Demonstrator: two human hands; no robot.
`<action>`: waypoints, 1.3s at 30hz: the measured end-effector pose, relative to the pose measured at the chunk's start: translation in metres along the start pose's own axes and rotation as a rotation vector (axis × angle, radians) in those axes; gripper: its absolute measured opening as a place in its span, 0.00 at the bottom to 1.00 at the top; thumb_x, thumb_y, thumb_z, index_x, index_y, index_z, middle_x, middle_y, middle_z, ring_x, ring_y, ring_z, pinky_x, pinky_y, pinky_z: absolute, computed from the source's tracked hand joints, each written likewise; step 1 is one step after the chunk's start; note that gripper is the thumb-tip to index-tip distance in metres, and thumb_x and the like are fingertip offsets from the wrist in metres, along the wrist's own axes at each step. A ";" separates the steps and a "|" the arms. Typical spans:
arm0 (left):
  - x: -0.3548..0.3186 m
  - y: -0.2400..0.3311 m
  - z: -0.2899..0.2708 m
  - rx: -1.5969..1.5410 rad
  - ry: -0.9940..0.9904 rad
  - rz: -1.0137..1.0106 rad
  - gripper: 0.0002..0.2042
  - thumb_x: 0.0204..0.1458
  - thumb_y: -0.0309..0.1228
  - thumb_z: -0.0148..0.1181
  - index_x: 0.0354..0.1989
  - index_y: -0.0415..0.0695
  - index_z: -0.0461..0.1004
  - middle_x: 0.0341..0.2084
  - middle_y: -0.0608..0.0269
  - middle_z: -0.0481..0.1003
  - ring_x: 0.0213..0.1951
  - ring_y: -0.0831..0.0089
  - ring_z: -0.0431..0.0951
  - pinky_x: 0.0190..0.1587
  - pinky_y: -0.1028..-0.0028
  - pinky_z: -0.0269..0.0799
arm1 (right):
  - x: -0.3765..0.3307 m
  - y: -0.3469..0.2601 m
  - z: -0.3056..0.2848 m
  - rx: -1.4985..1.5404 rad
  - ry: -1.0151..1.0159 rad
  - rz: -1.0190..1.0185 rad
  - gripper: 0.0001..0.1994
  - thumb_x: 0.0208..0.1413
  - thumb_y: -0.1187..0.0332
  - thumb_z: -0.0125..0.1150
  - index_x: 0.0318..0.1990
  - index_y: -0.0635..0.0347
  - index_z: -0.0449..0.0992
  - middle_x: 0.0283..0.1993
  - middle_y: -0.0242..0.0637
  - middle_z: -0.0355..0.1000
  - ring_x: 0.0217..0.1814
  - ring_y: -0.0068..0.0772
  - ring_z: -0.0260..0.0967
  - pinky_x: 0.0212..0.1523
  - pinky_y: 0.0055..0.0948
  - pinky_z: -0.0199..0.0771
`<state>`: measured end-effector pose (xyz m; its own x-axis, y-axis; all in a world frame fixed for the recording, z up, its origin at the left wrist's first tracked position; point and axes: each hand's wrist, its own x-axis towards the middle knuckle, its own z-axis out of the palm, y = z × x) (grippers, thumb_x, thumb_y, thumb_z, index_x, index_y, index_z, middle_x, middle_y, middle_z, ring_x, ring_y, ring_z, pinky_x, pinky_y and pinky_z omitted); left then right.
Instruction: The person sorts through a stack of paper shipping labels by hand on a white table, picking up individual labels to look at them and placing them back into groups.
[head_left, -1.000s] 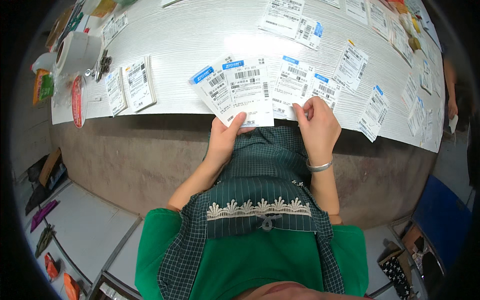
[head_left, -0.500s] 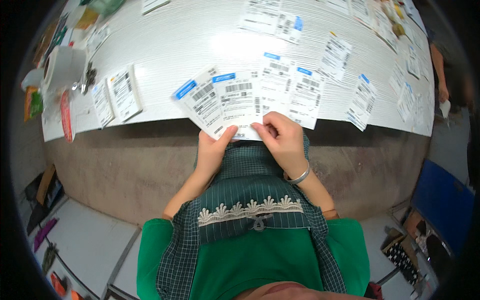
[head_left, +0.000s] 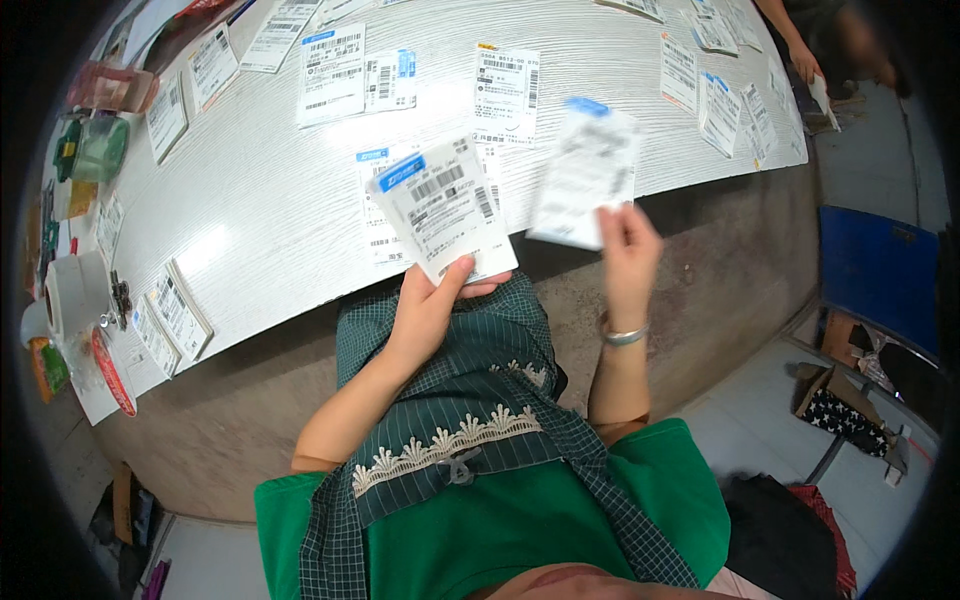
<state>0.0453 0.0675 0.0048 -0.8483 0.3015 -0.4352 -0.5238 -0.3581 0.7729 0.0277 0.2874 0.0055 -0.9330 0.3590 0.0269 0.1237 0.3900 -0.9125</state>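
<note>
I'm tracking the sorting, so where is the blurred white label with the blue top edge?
In the head view, the blurred white label with the blue top edge is held up in the right hand, right of centre, above the white table's near edge.

Motion is smearing the label [head_left: 583,172] that the right hand [head_left: 626,262] is pinching, so its print is unreadable; the left hand [head_left: 428,312] is covering the lower edge of its label stack [head_left: 443,207]; another person's hand [head_left: 803,60] is getting cut off at the top edge
</note>
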 end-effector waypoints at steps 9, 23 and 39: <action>0.042 0.015 0.034 0.064 0.000 -0.049 0.19 0.51 0.23 0.59 0.50 0.33 0.66 0.40 0.55 0.75 0.40 0.71 0.77 0.38 0.76 0.78 | 0.040 0.016 -0.015 -0.540 0.147 -0.067 0.10 0.47 0.66 0.66 0.25 0.61 0.70 0.20 0.32 0.64 0.18 0.26 0.60 0.22 0.25 0.60; 0.071 0.010 0.047 0.026 -0.015 -0.036 0.19 0.58 0.29 0.51 0.53 0.29 0.63 0.46 0.50 0.71 0.43 0.68 0.76 0.42 0.74 0.78 | 0.057 0.027 -0.021 -0.648 0.074 -0.133 0.12 0.49 0.67 0.64 0.23 0.64 0.69 0.18 0.32 0.61 0.18 0.25 0.55 0.21 0.24 0.56; 0.070 0.018 0.052 0.042 -0.056 -0.083 0.18 0.55 0.24 0.54 0.53 0.31 0.64 0.43 0.51 0.74 0.41 0.68 0.77 0.39 0.75 0.79 | 0.049 0.005 -0.016 -0.651 0.212 -0.069 0.14 0.46 0.65 0.67 0.22 0.60 0.67 0.17 0.29 0.61 0.18 0.24 0.56 0.20 0.25 0.58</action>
<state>-0.0198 0.1285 0.0121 -0.7961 0.3775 -0.4729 -0.5872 -0.2932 0.7545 -0.0117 0.3209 0.0086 -0.8678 0.4477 0.2158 0.3066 0.8240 -0.4765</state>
